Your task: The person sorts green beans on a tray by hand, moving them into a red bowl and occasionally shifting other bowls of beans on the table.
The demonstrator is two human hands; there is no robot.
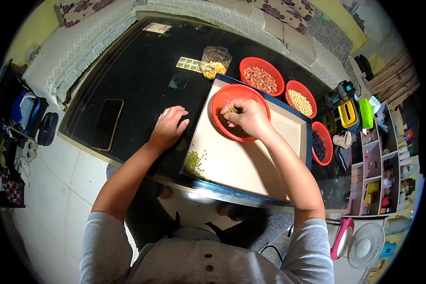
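Observation:
My right hand [246, 115] reaches into a red plastic basket [259, 96], its fingers bent around some green mung beans [231, 110]; more beans, darker in the shade, lie below it. This basket stands in a shallow box [230, 167] with a pale inside and blue rim. A pile of mung beans [193, 165] lies in the box's near left corner. Flat on the black tabletop, left of the box, rests my left hand [168, 126], fingers spread, holding nothing. Beyond the box are red baskets of peanuts [261, 80] and pale soybeans [300, 102]; one of black beans [318, 145] is at its right.
A clear plastic container [216, 62] with yellow kernels stands behind the box, beside a printed card [188, 64]. A smartphone [107, 124] lies at the table's left. A black bottle [340, 93] and a yellow-topped container [348, 114] stand at the right.

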